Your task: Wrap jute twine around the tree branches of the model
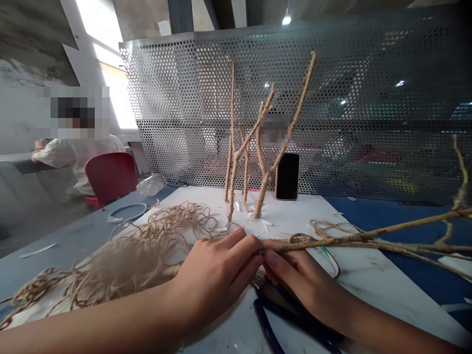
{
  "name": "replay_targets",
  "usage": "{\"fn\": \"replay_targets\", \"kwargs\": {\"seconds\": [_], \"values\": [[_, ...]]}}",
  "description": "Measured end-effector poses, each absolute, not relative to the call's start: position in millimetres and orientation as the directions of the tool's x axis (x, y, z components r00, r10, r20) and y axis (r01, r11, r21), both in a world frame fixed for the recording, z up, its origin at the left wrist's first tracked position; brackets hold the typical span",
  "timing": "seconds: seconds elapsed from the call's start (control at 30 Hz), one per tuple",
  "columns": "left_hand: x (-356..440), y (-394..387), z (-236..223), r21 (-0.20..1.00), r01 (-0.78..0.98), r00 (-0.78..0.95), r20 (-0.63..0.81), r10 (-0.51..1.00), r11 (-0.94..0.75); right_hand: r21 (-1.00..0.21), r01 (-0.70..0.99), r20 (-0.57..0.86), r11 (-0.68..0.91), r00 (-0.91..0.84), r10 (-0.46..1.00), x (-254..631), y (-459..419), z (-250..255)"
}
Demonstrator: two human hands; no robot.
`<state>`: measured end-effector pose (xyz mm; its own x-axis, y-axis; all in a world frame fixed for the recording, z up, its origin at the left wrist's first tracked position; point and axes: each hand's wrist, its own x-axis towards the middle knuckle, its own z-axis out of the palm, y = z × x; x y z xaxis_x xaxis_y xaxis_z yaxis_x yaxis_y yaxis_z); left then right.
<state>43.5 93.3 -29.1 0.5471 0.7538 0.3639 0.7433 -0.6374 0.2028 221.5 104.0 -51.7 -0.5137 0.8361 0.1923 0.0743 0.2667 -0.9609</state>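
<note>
My left hand (216,268) and my right hand (298,280) meet at the near end of a long thin branch (368,236) that lies across the white board and runs off to the right. Fingers of both hands pinch the branch tip, where jute twine is wound around it. A big tangle of loose jute twine (136,250) lies to the left of my left hand. Behind them, several twine-wrapped branches (258,147) stand upright on the white board (368,280).
A black phone (287,176) leans against the perforated metal screen (368,98). Blue-handled pliers (273,319) lie under my hands. A white ring (127,212) rests on the grey table at left. A person sits beyond on a red chair (110,177).
</note>
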Motion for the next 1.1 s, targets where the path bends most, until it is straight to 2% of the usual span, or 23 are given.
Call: {"fn": "replay_targets", "kwargs": {"seconds": [0.17,0.57,0.93,1.1], "values": [[44.3,93.4,-27.8,0.268,0.737,0.529,0.343,0.777,-0.62,-0.942,0.102,0.229,0.32,-0.503,0.833,221.5,103.3,-51.2],[45.4,93.1,-24.7,0.328,0.715,0.52,0.339,0.784,-0.617,-0.906,0.124,0.283,0.404,-0.533,0.797,220.4,103.6,-45.6],[45.7,92.2,-24.1,0.342,0.704,0.519,0.351,0.78,-0.622,-0.933,0.126,0.21,0.336,-0.568,0.796,221.8,105.6,-58.3],[45.9,92.8,-23.1,0.352,0.702,0.514,0.35,0.783,-0.619,-0.921,0.151,0.209,0.358,-0.583,0.785,224.3,104.3,-58.3]]}}
